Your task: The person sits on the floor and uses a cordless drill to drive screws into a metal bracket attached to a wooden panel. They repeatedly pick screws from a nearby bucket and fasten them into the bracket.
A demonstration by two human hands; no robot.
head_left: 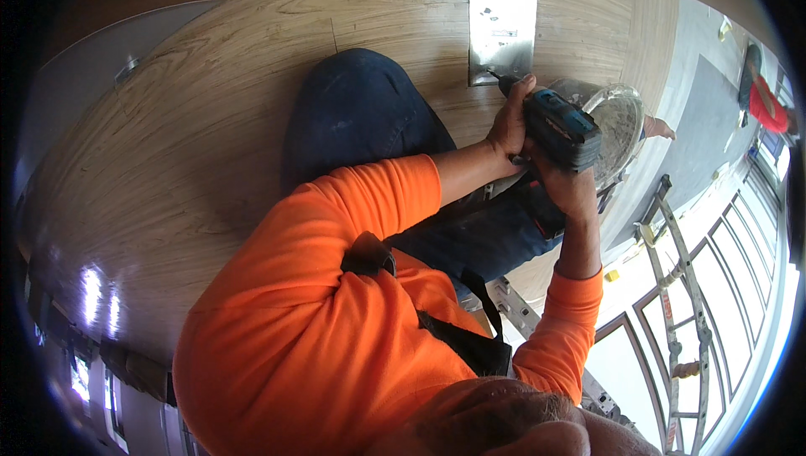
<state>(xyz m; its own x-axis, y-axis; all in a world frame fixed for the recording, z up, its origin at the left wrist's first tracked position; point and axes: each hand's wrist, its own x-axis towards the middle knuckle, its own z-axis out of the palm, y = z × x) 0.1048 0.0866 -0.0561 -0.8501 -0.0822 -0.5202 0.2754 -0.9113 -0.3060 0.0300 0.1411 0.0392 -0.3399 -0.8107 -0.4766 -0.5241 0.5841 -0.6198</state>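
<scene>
Head cam: both hands, left hand [508,124] and right hand [573,189], clenched around the blue drill [561,127], bit at the metal plate's [502,15] lower edge.

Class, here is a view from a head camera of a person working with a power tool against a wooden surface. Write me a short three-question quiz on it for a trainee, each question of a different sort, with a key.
1. True or false: both hands grip the dark blue and black cordless drill.
2. Multiple choice: the drill's tip meets (A) the clear round plastic dish, (B) the shiny rectangular metal plate, (C) the folded metal ladder.
3. Fill in: the plate lies flat on a surface of light ___ panels.

Key
1. True: the left hand is at the front, the right hand at the back.
2. B, at the plate's lower edge.
3. Wooden.
</scene>
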